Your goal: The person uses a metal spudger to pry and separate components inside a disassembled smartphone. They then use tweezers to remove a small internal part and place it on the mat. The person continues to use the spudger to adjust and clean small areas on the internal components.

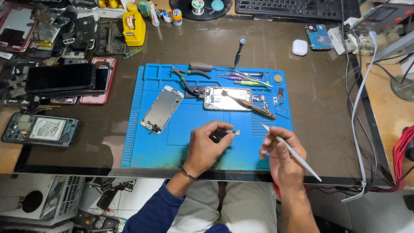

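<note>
Left hand (206,146) pinched small part (227,132) by edges; looked light, thin, fragile. Right hand (282,152) gripped white tool (293,153) pen-style, tip just beside part.

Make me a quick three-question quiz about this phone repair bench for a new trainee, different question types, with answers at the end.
1. True or false: the left hand pinches a small phone component over the blue repair mat.
2. Which tool does the right hand hold? A) pliers B) white tweezers C) brush
3. Fill in: the brush lies across the opened ____.

Key
1. True.
2. B, the white tweezers; the pliers lie at the mat's top edge.
3. Phone body; the detached screen lies to its left.
</note>
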